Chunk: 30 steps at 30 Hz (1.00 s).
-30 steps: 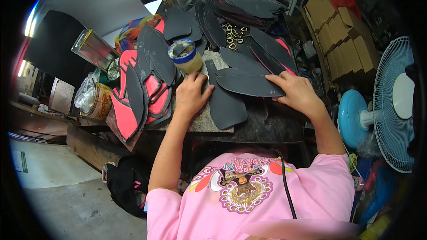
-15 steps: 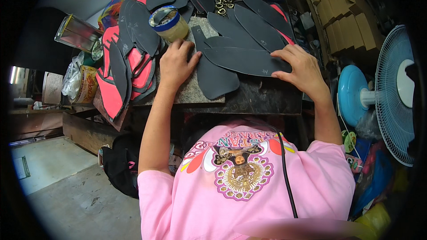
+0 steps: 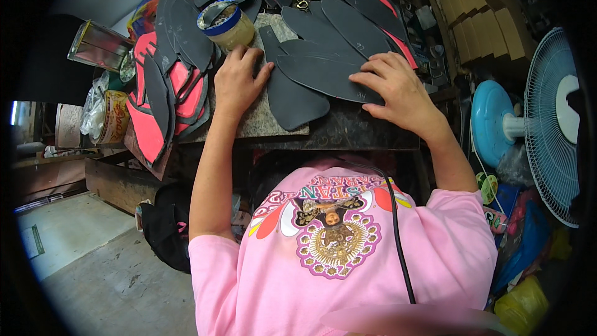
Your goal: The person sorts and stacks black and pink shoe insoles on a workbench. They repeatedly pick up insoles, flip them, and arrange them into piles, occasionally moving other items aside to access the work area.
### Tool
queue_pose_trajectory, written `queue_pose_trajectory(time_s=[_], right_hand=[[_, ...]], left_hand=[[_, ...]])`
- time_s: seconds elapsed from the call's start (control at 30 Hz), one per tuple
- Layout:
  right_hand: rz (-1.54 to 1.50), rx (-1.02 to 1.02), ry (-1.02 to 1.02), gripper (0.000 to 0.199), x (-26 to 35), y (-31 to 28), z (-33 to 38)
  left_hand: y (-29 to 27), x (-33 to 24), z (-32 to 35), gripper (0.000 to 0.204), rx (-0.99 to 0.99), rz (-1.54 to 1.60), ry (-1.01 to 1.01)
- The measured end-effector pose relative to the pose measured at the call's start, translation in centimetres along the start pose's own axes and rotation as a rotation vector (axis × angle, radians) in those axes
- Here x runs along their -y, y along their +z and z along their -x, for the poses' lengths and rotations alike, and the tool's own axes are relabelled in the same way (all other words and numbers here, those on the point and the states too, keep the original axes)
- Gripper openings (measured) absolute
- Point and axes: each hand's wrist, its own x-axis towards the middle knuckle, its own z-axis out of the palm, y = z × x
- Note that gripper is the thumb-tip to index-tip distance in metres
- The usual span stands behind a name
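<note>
With fingers and thumb apart, your right hand (image 3: pixel 398 90) spans the end of the dark sole-shaped sheet (image 3: pixel 317 76) to its left while your left hand (image 3: pixel 239 84) lies loosely spread, the jar (image 3: pixel 231 30) just beyond, so grip the sheet's edge lightly, without dragging the lower piece (image 3: pixel 292 102).

Charcoal-grey sheet cutouts (image 3: pixel 326 78), some coral-pink pieces (image 3: pixel 145 129); blue-rimmed jar (image 3: pixel 235 36), perhaps pale yellow; speckled grey slab (image 3: pixel 261 121); pink printed shirt (image 3: pixel 264 292).
</note>
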Motion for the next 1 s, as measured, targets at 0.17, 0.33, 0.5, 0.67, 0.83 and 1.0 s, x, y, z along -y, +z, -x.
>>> queue_pose_trajectory(time_s=[0.17, 0.33, 0.5, 0.67, 0.83, 1.0], right_hand=[[-0.153, 0.09, 0.043, 0.052, -0.1, -0.3, 0.1], [-0.01, 0.039, 0.048, 0.053, 0.4, 0.1, -0.2], [-0.089, 0.042, 0.021, 0.045, 0.7, 0.3, -0.2], [-0.067, -0.216, 0.051, 0.023, -0.1, -0.2, -0.8], [0.112, -0.541, 0.11, 0.026, -3.0, -2.7, -1.6], [0.209, -0.17, 0.329, 0.021, -4.4, -1.1, -2.2]], left_hand=[[-0.1, -0.1, 0.0, 0.029, 0.0, 0.012, -0.001], [-0.1, -0.1, 0.0, 0.029, 0.002, 0.019, -0.006], [-0.1, -0.1, 0.0, 0.029, -0.005, 0.021, 0.001], [0.0, 0.0, 0.0, 0.03, 0.0, 0.017, -0.001], [0.0, 0.0, 0.0, 0.03, -0.005, 0.026, -0.002], [0.0, -0.1, 0.0, 0.03, -0.008, 0.032, -0.012]])
